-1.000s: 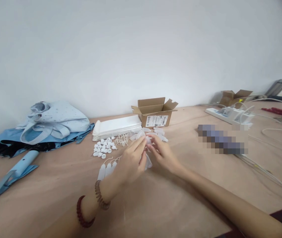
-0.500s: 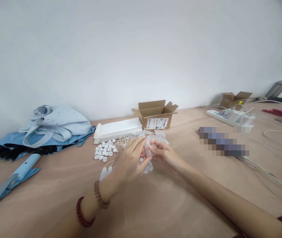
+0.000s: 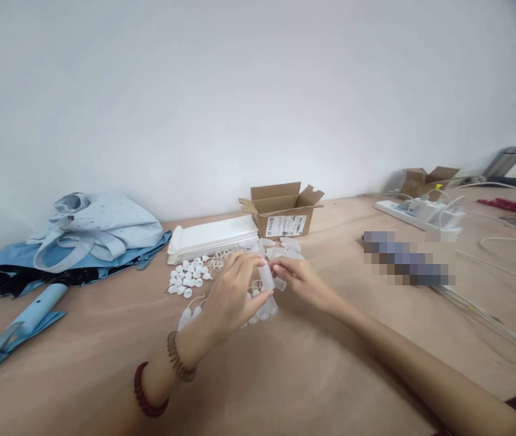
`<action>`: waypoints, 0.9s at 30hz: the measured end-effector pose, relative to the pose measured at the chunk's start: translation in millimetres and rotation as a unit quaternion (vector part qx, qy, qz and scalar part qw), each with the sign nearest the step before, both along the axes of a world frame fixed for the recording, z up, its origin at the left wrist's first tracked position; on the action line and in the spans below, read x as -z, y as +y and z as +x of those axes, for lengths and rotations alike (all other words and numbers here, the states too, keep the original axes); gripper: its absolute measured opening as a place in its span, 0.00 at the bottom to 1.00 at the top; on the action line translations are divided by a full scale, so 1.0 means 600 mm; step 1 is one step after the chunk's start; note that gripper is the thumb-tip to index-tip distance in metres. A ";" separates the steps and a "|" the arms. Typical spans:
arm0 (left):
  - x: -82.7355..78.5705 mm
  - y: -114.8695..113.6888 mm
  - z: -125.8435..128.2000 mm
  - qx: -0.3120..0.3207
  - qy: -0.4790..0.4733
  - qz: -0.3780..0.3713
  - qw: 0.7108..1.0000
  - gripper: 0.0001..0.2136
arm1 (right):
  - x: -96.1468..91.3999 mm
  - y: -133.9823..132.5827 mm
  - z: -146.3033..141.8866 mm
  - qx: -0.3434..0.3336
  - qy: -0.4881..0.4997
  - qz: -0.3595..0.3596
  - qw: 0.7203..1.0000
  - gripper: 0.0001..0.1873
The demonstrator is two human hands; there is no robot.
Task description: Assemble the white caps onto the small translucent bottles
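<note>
My left hand (image 3: pixel 235 290) grips a translucent white plastic tube (image 3: pixel 266 277) between thumb and fingers, tilted over the table. Close beside it, my right hand (image 3: pixel 301 278) is closed in a pinch; whatever its fingertips hold is too small to make out. Behind and below the hands lie several similar translucent tubes (image 3: pixel 291 244). To the left are a group of small white caps (image 3: pixel 188 274) and a heap of thin cream cords (image 3: pixel 220 261). Tubes with cord loops (image 3: pixel 184 317) lie partly hidden behind my left forearm.
A stack of flat white packets (image 3: pixel 215 235) lies beside an open cardboard box (image 3: pixel 285 225) near the wall. On the left are a pale blue bag (image 3: pixel 103 224) and a blue umbrella (image 3: pixel 44 306). At right stand a power strip (image 3: pixel 394 210), cables and a pixelated object (image 3: pixel 406 259).
My right hand has moved slightly off the tube's side, leaving more of the tube visible in my left hand. The whole view has shifted a little.
</note>
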State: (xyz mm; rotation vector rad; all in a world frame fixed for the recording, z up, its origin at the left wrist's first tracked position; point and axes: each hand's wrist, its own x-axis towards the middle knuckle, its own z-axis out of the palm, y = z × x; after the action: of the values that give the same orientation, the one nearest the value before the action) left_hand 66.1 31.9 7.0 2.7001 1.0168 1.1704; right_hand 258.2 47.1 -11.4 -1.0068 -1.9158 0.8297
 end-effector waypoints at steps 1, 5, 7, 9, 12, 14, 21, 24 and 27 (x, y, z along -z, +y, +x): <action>0.000 0.000 0.000 -0.008 0.004 -0.008 1.000 0.18 | 0.005 0.005 0.005 0.023 -0.051 0.040 0.998 0.09; 0.001 -0.002 -0.001 -0.024 0.027 -0.043 0.998 0.21 | 0.027 0.022 0.019 0.049 -0.166 0.094 0.980 0.06; 0.001 -0.003 0.001 -0.020 0.038 -0.053 0.998 0.22 | 0.034 0.026 0.022 0.053 -0.195 0.101 0.974 0.05; 0.001 -0.004 0.007 -0.013 0.053 -0.060 0.997 0.22 | 0.037 0.026 0.024 0.054 -0.214 0.101 0.970 0.03; 0.000 -0.005 0.022 -0.003 0.088 -0.068 0.994 0.20 | 0.037 0.026 0.030 0.069 -0.232 0.094 0.966 0.04; 0.000 -0.004 0.035 0.007 0.114 -0.071 0.991 0.17 | 0.034 0.026 0.037 0.085 -0.235 0.082 0.965 0.04; 0.009 0.007 0.055 0.001 0.193 -0.090 0.977 0.11 | 0.008 0.022 0.047 0.089 -0.222 0.031 0.970 0.03; 0.014 0.013 0.051 -0.006 0.218 -0.101 0.971 0.12 | -0.001 0.017 0.042 0.083 -0.199 0.027 0.976 0.07; 0.018 0.015 0.048 -0.013 0.223 -0.116 0.968 0.14 | -0.002 0.018 0.039 0.050 -0.186 0.047 0.980 0.14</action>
State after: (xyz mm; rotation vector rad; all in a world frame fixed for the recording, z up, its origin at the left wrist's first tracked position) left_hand 94.8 41.2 -3.7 2.8166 1.1477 0.4072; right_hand 281.6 57.9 -10.2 -1.2572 -2.1711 0.5136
